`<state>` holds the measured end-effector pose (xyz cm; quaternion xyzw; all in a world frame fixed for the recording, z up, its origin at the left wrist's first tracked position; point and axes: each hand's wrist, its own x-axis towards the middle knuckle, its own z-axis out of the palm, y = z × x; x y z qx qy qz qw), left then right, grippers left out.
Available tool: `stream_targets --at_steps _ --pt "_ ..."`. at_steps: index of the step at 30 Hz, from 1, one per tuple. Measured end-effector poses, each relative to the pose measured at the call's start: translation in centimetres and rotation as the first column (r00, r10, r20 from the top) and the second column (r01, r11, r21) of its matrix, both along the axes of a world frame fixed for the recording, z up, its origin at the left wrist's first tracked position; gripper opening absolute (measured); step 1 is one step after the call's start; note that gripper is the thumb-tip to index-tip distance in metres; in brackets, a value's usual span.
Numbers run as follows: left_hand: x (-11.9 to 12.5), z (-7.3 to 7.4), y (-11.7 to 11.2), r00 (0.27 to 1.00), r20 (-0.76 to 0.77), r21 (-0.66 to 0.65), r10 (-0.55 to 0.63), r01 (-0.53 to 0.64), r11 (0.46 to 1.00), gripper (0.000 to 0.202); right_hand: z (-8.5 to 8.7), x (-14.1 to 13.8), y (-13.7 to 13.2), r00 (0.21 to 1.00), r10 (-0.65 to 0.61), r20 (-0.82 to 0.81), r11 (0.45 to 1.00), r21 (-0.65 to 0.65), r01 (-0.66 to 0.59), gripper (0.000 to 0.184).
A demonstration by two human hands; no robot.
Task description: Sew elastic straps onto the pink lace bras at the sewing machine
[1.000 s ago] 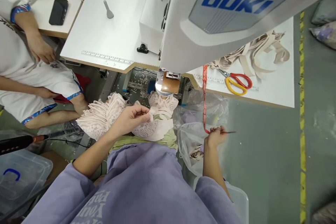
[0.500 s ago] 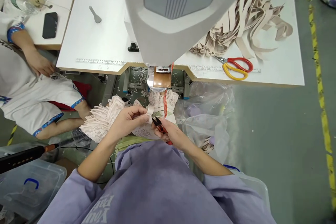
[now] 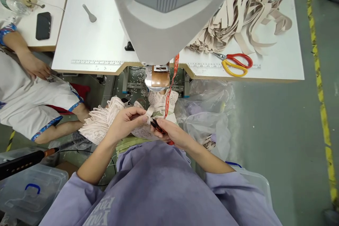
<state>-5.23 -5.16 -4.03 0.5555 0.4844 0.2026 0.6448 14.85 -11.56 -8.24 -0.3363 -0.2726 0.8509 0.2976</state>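
Observation:
My left hand (image 3: 127,122) pinches a pale lace garment piece (image 3: 106,122) with a beige strap loop (image 3: 149,113) on my lap, just below the sewing machine's arm (image 3: 157,79). My right hand (image 3: 172,134) grips small thread snips (image 3: 156,126) whose black blades touch the strap next to my left fingertips. A red patterned ribbon (image 3: 172,81) runs from the snips up to the machine head (image 3: 169,10).
On the white table (image 3: 100,42) lie red-and-yellow scissors (image 3: 234,63) and a heap of beige strips (image 3: 243,17). A clear plastic bag (image 3: 209,120) hangs right of my lap. Another person in white (image 3: 29,88) sits at left, near a phone (image 3: 43,25). Plastic bins (image 3: 29,194) stand low left.
My right hand came in from the right with the snips, bringing the blades against the strap held by my left hand. The view shifted left. The left hand kept its pinch.

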Motion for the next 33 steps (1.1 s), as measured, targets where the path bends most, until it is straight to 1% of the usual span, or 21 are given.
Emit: stream_targets --at_steps 5,9,12,17,20,23,27,33 --pt "-0.1 0.4 0.1 0.998 0.000 0.012 -0.057 0.057 0.998 0.026 0.2 -0.1 0.3 1.000 0.006 -0.006 1.000 0.013 -0.006 0.047" --pt "0.2 0.8 0.1 0.994 0.005 0.005 -0.109 0.109 0.994 0.026 0.6 -0.3 0.6 0.999 -0.029 -0.032 0.999 -0.039 0.028 0.049" --pt "0.3 0.9 0.2 0.990 0.001 -0.007 -0.143 0.143 0.990 0.028 0.7 -0.3 0.8 0.996 -0.042 -0.079 0.995 -0.092 0.035 0.049" --pt "0.1 0.6 0.4 0.975 -0.071 0.019 -0.208 0.210 0.977 0.029 0.8 -0.3 0.8 0.985 -0.025 -0.168 0.977 -0.213 -0.011 0.046" --pt "0.0 0.4 0.6 0.963 -0.103 0.051 -0.250 0.256 0.965 0.026 1.0 -0.3 0.6 0.982 -0.034 -0.188 0.966 -0.258 -0.016 0.044" --pt "-0.1 0.2 0.6 0.960 -0.110 0.058 -0.259 0.266 0.962 0.026 1.0 -0.3 0.5 0.974 -0.045 -0.223 0.955 -0.297 -0.024 0.043" --pt "-0.3 -0.1 0.7 0.956 -0.103 0.047 -0.274 0.280 0.959 0.029 0.8 -0.4 0.4 0.968 -0.039 -0.247 0.950 -0.310 -0.040 0.042" --pt "-0.6 -0.3 0.6 0.942 -0.076 0.030 -0.328 0.331 0.943 0.029 0.4 -0.7 -0.1 0.968 -0.024 -0.251 0.948 -0.312 -0.057 0.045"
